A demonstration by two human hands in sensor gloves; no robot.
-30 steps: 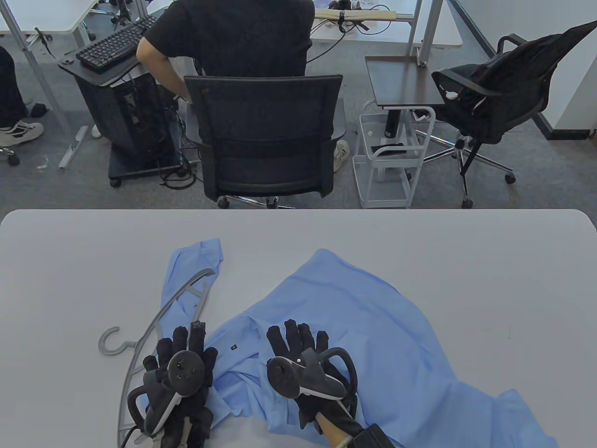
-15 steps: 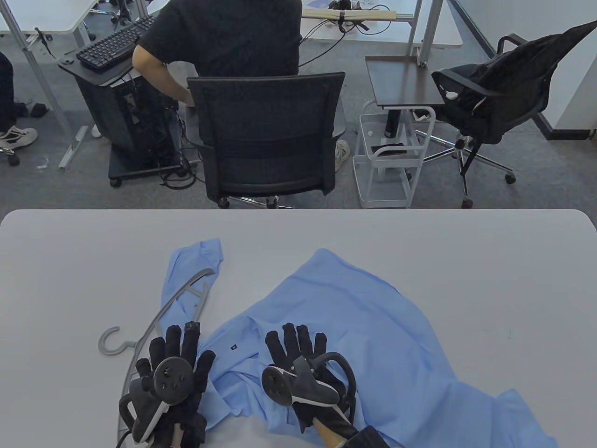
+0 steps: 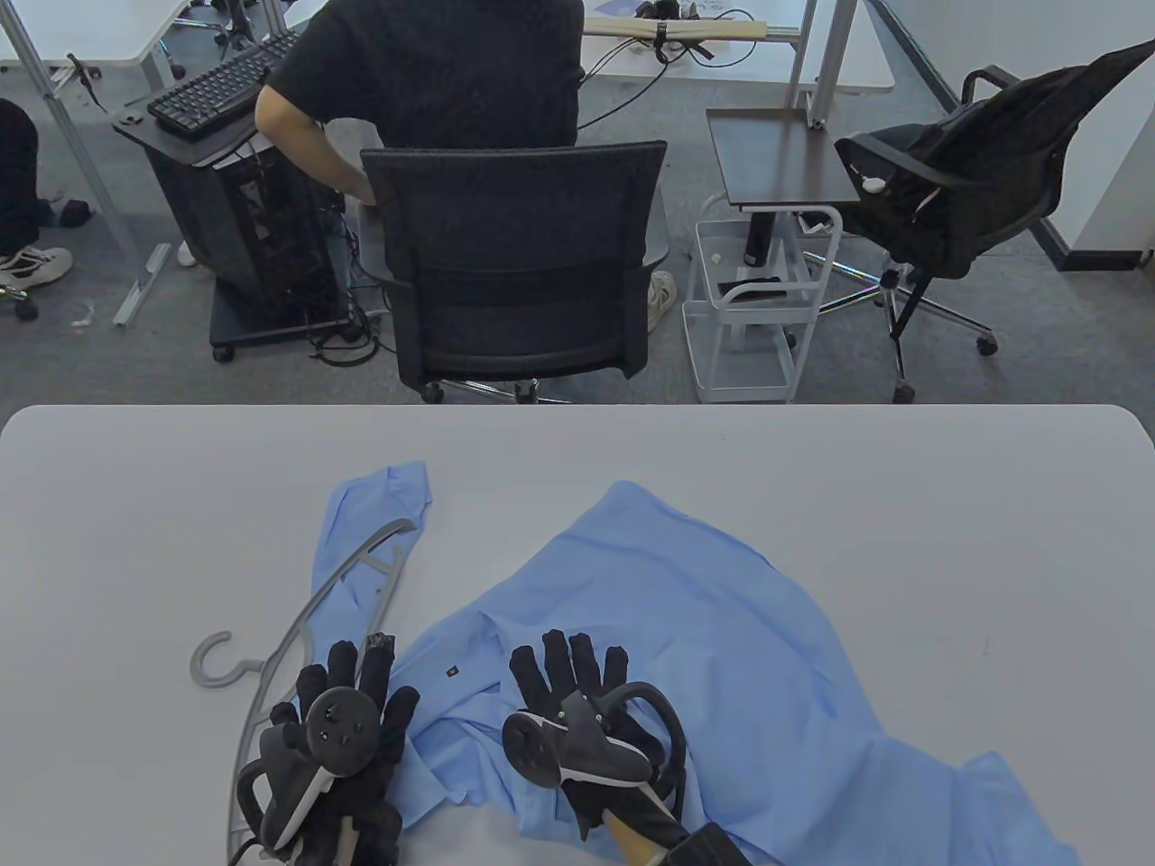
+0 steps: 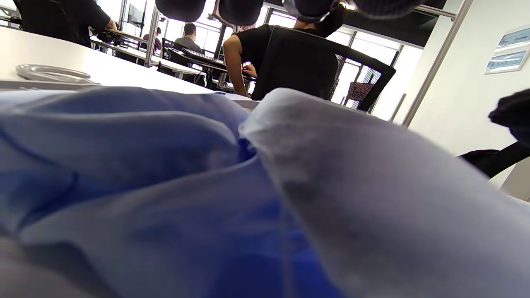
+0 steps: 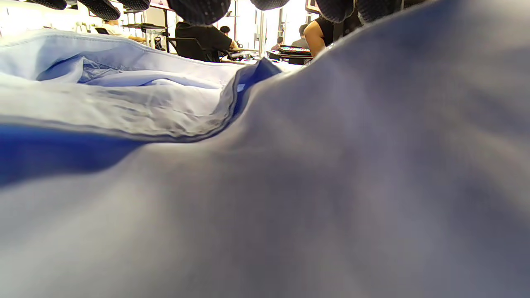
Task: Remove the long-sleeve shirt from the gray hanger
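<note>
One light-blue long-sleeve shirt [image 3: 668, 622] and one gray hanger [image 3: 298, 622] lie on the single white surface [image 3: 902, 487]. Two gloved hands are in view, the left hand [image 3: 338, 731] and the right hand [image 3: 577, 713], each carrying one tracker. Beyond the surface stand two black office chairs, one white wire cart, and one keyboard.

Three views: one overhead, two wrist-level
Table view looks down from the near edge across the pale grey table [image 3: 812, 469]; both wrist views sit low, nearly against the light blue cotton shirt [image 3: 686, 631] [image 4: 165, 186] [image 5: 290, 186], facing the black mesh office chair [image 3: 514, 262] [image 4: 306, 66]
</note>
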